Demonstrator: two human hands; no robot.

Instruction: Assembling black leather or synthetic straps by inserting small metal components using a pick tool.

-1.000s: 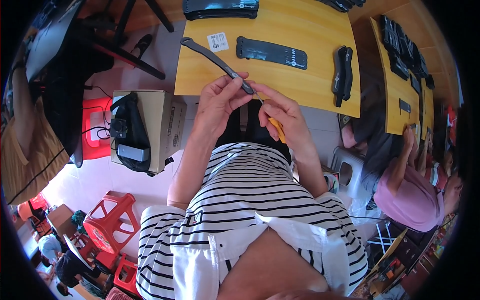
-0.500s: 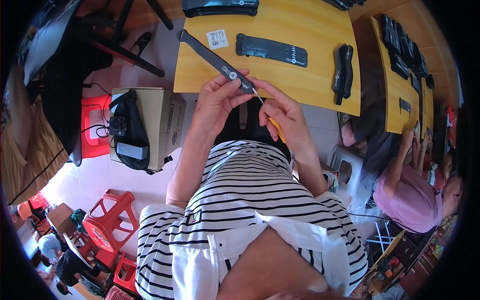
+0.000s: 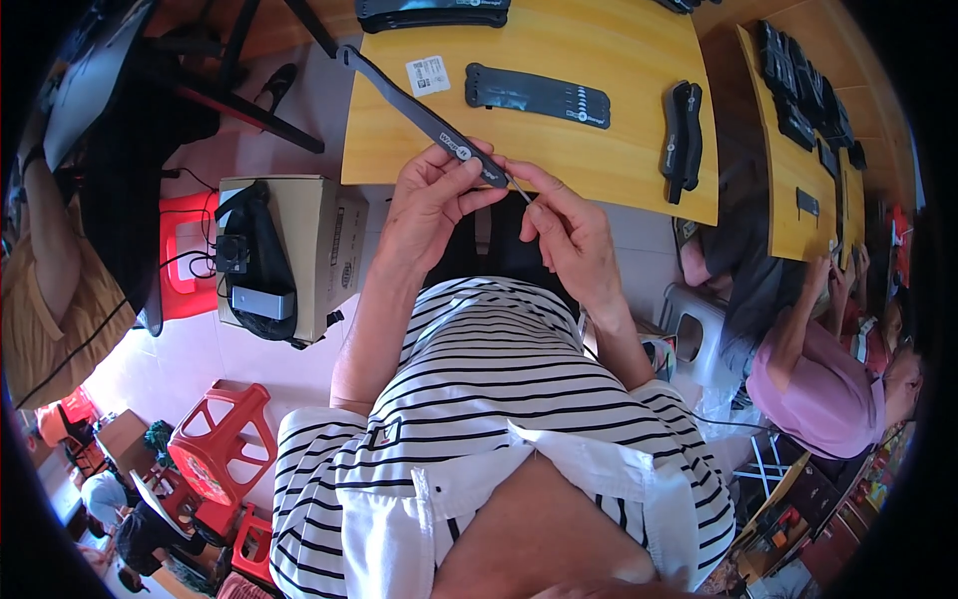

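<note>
My left hand (image 3: pixel 436 196) pinches a black strap (image 3: pixel 417 115) with white lettering between thumb and fingers. The strap slants up to the left over the table, its far end narrowing to a loop. My right hand (image 3: pixel 571 232) is closed round a thin metal-shafted tool (image 3: pixel 518 188); its handle is hidden in the hand now, though a yellow handle showed earlier. The tool's tip meets the strap's near end, where my right index finger also touches. Beyond my hands, a row of joined black straps (image 3: pixel 539 97) lies flat on the yellow table (image 3: pixel 629 170).
A white label (image 3: pixel 428 75) lies at the table's left. Bundled straps (image 3: pixel 683 140) sit near its right edge, with another stack (image 3: pixel 433 14) at the far edge. A cardboard box (image 3: pixel 309 240) and a red stool (image 3: pixel 222 439) stand to my left. A co-worker in pink (image 3: pixel 813 379) sits right.
The tool has turned in my right hand, so its yellow handle no longer shows. The strap's far end has shifted slightly up and left; my left hand keeps its pinch.
</note>
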